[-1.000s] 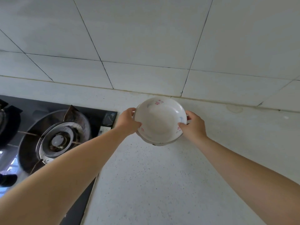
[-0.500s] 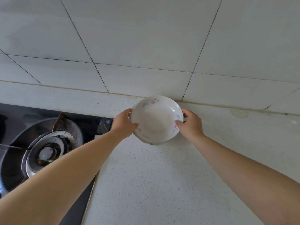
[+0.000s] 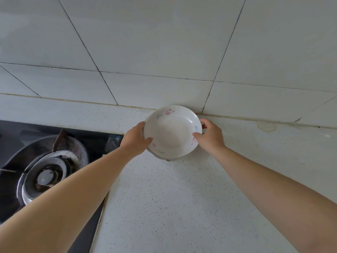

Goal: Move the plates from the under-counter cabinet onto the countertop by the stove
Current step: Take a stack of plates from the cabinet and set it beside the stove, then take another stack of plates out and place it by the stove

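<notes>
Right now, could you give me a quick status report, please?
Left hand and right hand grip plate stack. Stack low at countertop by stove. Nothing blocking.

Both bare forearms are reaching forward and converging toward the centre — elbows out of frame. Left hand is curling around the left rim of the plates, thumb lying over the top edge. Right hand is gripping the right rim, thumb on top, fingers wrapping behind — wrists roughly level with each other.

Left hand, right hand grip plates near wall, beside stove.
</notes>
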A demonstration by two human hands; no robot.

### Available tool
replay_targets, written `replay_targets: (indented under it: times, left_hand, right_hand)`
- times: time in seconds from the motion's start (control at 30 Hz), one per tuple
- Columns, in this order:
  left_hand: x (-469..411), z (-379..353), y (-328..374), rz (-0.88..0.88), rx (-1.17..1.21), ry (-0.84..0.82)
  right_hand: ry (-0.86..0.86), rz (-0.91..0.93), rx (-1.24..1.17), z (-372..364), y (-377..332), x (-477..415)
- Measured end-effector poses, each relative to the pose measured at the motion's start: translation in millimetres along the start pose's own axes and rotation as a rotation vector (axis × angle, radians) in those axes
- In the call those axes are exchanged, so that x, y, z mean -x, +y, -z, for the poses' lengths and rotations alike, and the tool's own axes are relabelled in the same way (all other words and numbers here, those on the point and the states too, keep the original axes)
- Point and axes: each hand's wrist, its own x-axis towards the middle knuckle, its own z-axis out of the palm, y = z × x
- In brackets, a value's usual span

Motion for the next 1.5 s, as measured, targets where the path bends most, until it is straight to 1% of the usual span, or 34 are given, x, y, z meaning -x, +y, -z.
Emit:
replay_targets:
  times: [0.13, 0.2, 0.43, 0.5, 0.6, 0.7, 0.83, 0.93, 1.0, 1.07, 1.17, 1.27, 1.33, 1.4, 1.5]
  left_hand:
    - [9, 5, 3, -0.052, -0.144, -0.069]
    - [17, 7, 4, -0.056, -0.170, -0.088]
    - [58, 17, 20, -0.154, -0.257, -0.073]
    - [72, 20, 28, -0.153, -0.238, -0.052]
    - [95, 26, 41, -0.121, -0.147, -0.003]
    - [125, 31, 48, -0.123, -0.074, 0.038]
    - [170, 34, 58, -0.200, -0.033, 0.088]
    - [208, 37, 65, -0.280, -0.064, 0.110]
    - [234, 38, 67, -0.304, -0.040, 0.129]
    - [258, 38, 68, -0.292, 0.011, 0.130]
    - [292, 35, 67, -0.249, 0.102, 0.127]
    - [327, 27, 63, -0.210, 0.141, 0.123]
    - [348, 17, 60, -0.168, 0.136, 0.104]
    - [368, 6, 58, -0.106, 0.124, 0.093]
    - [393, -9, 60, 0.005, 0.123, 0.133]
  right_hand:
    - [-0.068, -0.001, 0.075, 5, -5, 6]
    - [-0.097, 0.000, 0.098, 8, -7, 13]
    - [-0.141, 0.007, 0.177, 23, -16, 53]
    - [-0.154, 0.017, 0.179, 30, -19, 70]
    - [-0.137, 0.058, 0.122, 46, -27, 102]
    - [-0.115, 0.148, 0.123, 60, -36, 135]
    - [-0.067, 0.275, 0.159, 75, -47, 178]
    - [-0.077, 0.348, 0.188, 82, -49, 211]
    - [-0.098, 0.381, 0.188, 85, -49, 233]
    - [-0.123, 0.376, 0.151, 86, -47, 253]
    - [-0.186, 0.285, 0.027, 88, -35, 280]
    - [-0.236, 0.258, -0.013, 90, -19, 303]
    - [-0.262, 0.287, 0.010, 92, -10, 312]
    - [-0.288, 0.366, 0.083, 95, -5, 315]
    - [-0.342, 0.479, 0.162, 101, -5, 315]
